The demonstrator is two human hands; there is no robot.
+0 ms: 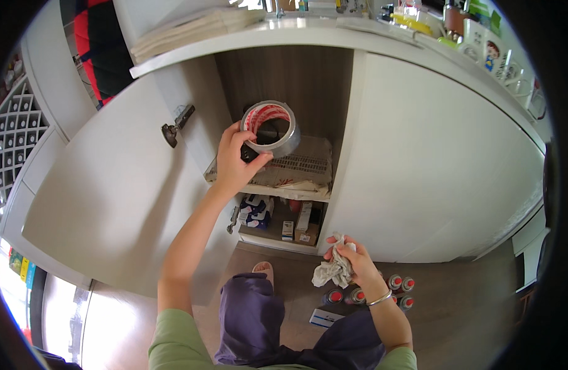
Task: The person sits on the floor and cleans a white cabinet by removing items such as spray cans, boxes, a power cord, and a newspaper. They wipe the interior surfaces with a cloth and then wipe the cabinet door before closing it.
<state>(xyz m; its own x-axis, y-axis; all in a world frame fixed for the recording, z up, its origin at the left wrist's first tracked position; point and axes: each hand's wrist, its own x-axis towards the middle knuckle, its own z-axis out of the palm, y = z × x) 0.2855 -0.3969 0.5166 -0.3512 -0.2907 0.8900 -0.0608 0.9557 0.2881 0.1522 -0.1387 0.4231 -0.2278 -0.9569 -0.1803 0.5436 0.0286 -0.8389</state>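
Note:
My left hand (237,159) grips a wide roll of clear packing tape (286,143) by its near left rim, holding it up in front of the open cabinet. A red-and-white printed core lines the roll's inside. Behind it, the upper shelf (307,162) is covered with printed paper, and some dark thing on it is partly hidden by the roll and my hand. Lower down on the right, my right hand (358,263) clutches a crumpled whitish cloth or paper wipe (334,268) before the closed right door.
The left cabinet door (112,194) stands open on its hinge (177,127). Blue packages (257,212) and small boxes (287,230) fill the lower compartment. Several red-tipped cans (334,296) and a white box (325,318) stand on the floor. Folded sheets (191,34) lie on the countertop.

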